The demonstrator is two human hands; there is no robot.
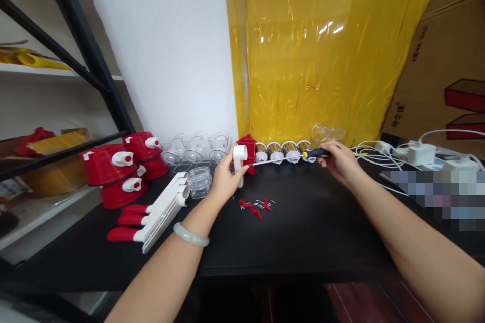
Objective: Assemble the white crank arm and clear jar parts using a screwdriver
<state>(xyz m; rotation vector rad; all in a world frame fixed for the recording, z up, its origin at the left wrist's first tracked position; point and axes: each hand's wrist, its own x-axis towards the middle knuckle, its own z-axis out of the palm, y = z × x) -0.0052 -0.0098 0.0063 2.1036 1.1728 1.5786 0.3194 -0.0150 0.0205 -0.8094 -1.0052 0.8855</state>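
Note:
My left hand [224,177] grips a white crank handle [240,157] fitted against a red housing [248,149] on the black table [303,232]. My right hand [341,161] is closed round the yellow and black handle of a screwdriver [316,153]. Its thin shaft reaches left, and the tip touches the white handle. Small red clips and tiny screws [257,207] lie scattered on the table just in front of my left hand. A pale bangle sits on my left wrist.
Three metal drums [282,151] line up behind the screwdriver, with a clear bowl [326,133]. Clear cups [195,147], red bases [121,166] and white handles with red grips [151,219] fill the left. Chargers and cables [413,154] lie right. Yellow film hangs behind.

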